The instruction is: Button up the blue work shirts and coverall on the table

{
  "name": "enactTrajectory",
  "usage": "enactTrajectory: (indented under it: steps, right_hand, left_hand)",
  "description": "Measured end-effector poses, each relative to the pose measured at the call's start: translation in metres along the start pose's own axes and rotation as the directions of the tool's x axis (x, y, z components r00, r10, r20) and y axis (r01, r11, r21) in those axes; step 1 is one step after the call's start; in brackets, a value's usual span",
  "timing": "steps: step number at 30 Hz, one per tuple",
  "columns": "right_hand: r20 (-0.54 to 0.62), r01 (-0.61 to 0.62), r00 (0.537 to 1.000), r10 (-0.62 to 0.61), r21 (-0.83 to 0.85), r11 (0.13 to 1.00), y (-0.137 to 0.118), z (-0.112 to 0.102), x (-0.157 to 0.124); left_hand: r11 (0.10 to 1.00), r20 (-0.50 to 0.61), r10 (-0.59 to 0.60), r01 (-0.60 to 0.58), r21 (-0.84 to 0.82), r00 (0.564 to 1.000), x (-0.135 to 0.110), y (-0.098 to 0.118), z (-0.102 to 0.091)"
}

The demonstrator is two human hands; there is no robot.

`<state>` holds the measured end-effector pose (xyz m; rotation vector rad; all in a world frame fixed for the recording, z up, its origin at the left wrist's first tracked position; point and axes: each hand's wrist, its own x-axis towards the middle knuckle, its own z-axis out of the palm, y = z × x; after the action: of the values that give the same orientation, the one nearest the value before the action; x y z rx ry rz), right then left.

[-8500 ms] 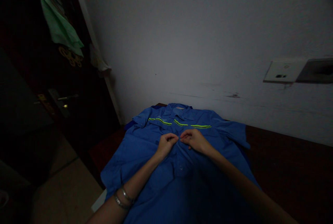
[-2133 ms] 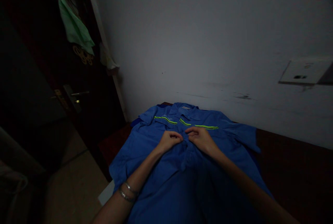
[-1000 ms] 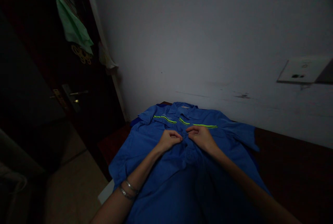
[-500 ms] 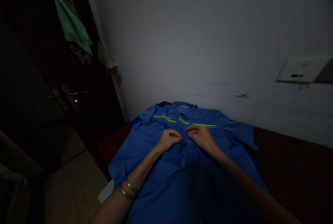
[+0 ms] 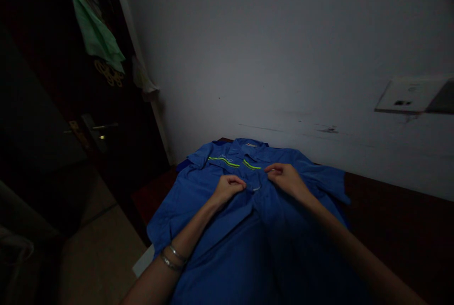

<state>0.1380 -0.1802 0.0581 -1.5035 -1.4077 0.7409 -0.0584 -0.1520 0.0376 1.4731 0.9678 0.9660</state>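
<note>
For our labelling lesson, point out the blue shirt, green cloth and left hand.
Blue shirt (image 5: 227, 222), head view: front fabric.
Green cloth (image 5: 96, 35), head view: hanging middle.
Left hand (image 5: 226, 189), head view: back of hand.

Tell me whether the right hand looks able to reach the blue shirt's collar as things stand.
Likely yes: the right hand is near the collar, with only cloth of the blue shirt showing between them and nothing lying over the collar.

left hand (image 5: 227, 188) in a pinch, right hand (image 5: 286, 179) apart and curled
</note>
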Motion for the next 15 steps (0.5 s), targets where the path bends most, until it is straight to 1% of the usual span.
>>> enactTrajectory:
  steps: [3, 6, 8, 10, 13, 15]
  right_hand:
    - [0.015, 0.045, 0.999, -0.045, -0.011, 0.999, -0.004, -0.006, -0.002]
    - [0.022, 0.113, 0.993, -0.112, -0.039, 0.993, -0.007, -0.007, -0.004]
    - [0.026, 0.136, 0.991, -0.135, -0.037, 0.99, -0.007, -0.008, -0.004]
    - [0.028, 0.149, 0.989, -0.148, -0.024, 0.989, -0.007, -0.01, -0.003]
    - [0.038, 0.172, 0.984, -0.172, -0.011, 0.985, -0.008, -0.014, -0.002]
    - [0.04, 0.183, 0.982, -0.182, -0.019, 0.983, -0.01, -0.016, -0.003]
  left_hand:
    - [0.998, -0.062, -0.041, 0.043, 0.034, 0.997, -0.001, 0.004, 0.002]
    - [0.996, -0.11, -0.065, 0.072, 0.053, 0.992, 0.0, 0.006, 0.002]
    - [0.995, -0.133, -0.07, 0.078, 0.06, 0.989, 0.002, 0.005, 0.001]
    - [0.996, -0.153, -0.045, 0.056, 0.066, 0.987, 0.003, 0.003, 0.0]
    - [0.996, -0.19, 0.033, -0.016, 0.09, 0.981, 0.003, 0.002, 0.001]
    - [0.989, -0.177, 0.085, -0.061, 0.137, 0.98, 0.001, 0.004, 0.004]
